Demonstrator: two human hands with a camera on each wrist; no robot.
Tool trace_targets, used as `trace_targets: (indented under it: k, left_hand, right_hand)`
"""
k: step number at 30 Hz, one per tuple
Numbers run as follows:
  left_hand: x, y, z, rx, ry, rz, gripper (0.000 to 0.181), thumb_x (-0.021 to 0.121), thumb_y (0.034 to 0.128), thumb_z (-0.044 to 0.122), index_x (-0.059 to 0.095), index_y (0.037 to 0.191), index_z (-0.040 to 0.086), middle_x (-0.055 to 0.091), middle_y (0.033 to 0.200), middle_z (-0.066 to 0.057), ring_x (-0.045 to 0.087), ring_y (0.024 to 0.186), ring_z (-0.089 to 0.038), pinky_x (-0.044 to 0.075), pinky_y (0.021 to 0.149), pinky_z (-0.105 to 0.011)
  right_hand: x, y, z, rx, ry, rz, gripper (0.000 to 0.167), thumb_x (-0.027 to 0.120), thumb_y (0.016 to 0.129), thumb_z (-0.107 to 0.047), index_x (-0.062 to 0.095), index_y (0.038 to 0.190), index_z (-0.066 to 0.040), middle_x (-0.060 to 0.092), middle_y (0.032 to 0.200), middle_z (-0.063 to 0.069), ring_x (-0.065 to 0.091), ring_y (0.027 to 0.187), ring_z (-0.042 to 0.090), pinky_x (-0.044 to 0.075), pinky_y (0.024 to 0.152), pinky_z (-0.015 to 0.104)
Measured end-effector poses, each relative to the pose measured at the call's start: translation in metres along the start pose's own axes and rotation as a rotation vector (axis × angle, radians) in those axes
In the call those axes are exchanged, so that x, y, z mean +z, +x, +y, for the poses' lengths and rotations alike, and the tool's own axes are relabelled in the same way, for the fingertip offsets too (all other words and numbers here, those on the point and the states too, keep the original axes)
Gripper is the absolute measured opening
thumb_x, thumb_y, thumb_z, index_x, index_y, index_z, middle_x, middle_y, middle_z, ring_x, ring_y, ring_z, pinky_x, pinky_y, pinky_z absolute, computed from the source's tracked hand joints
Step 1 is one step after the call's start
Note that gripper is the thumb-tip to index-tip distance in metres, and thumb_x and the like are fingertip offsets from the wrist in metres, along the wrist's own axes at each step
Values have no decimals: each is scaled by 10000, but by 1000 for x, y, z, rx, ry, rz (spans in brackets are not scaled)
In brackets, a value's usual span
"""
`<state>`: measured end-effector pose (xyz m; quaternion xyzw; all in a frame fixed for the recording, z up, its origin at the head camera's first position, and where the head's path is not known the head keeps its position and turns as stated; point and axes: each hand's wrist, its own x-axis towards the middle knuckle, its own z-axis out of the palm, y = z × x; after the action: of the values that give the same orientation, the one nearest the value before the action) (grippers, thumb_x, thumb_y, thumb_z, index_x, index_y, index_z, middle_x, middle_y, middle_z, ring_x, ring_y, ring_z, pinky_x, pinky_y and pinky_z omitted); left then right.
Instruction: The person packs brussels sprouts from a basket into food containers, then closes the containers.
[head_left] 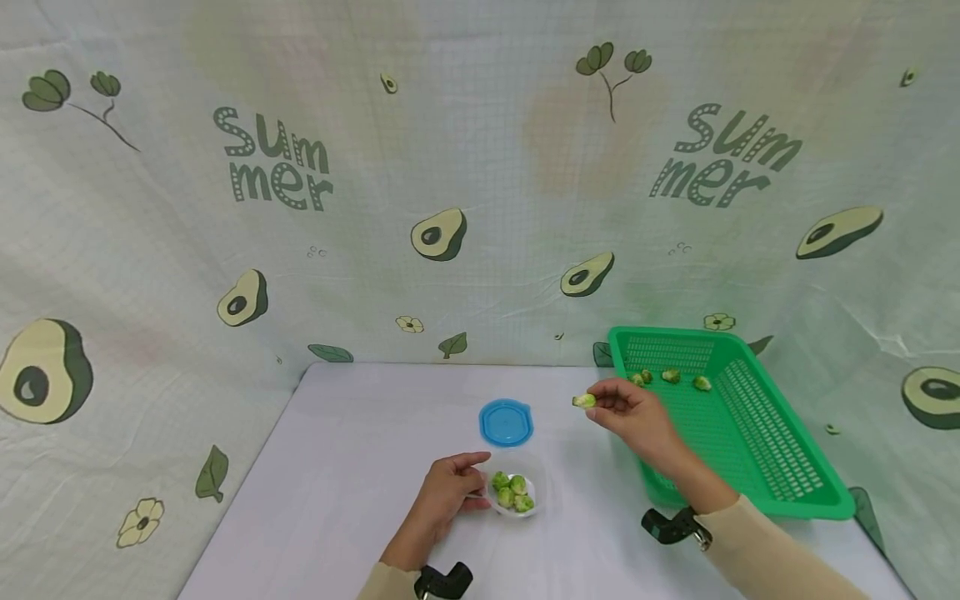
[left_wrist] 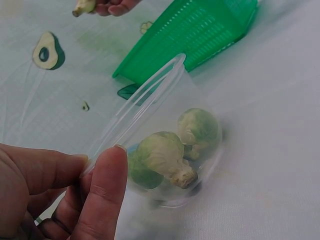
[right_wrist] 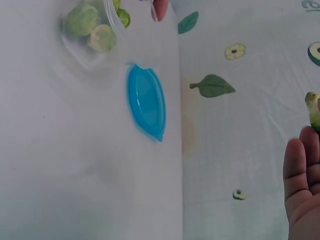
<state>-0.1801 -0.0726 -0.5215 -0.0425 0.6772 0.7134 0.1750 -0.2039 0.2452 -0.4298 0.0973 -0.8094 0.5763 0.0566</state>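
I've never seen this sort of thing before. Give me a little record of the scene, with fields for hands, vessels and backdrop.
Left hand: pinches the clear container by its rim
Inside container: several green sprouts
Right hand: holds one sprout off the table
Blue lid: on the table, beyond the container
Green basket: at right, loose sprouts near its far end
Backdrop: pale cloth, avocado prints, "summer" lettering

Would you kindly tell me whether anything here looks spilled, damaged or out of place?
Nothing stands out. The visible sprouts sit in the clear container, the green basket or the right hand; the blue lid lies on the table, showing no damage.
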Motion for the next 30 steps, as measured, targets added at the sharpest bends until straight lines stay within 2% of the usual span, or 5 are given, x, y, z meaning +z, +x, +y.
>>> trace_targets:
  k: [4,10,20,30]
  left_hand:
    - [0,-1,0,-4,-3,0,454,663,957,-31,630,1410,-46,600,859,-45,643,757,-147,676,680,-319]
    - [0,0,-2,2,-3,-6,451,659,961,-33,631,1410,-44,600,862,-48,647,758,-146,677,681,-318]
    - [-1,1,-1,8,-12,-14,456,656,960,-29,626,1416,-45,607,866,-46,649,764,-140,676,688,-311]
    - [0,0,-1,-1,-1,-6,449,663,956,-23,643,1404,-30,607,868,-52,648,757,-147,678,686,-321]
  right_hand:
    - [10,-4,2,-11,27,-14,269,766,926,18,678,1178,56,684,1062,185,644,866,84,599,719,186]
    - [29,-8,11,-33,54,-24,269,769,904,55,662,1151,52,665,1050,216,633,866,100,598,719,176]
    - [59,-16,24,72,106,-32,290,768,906,36,675,1181,21,668,1087,154,615,924,154,595,748,178]
    - [79,-23,36,86,130,-50,269,793,899,7,696,1150,11,673,1063,179,615,917,146,583,758,189]
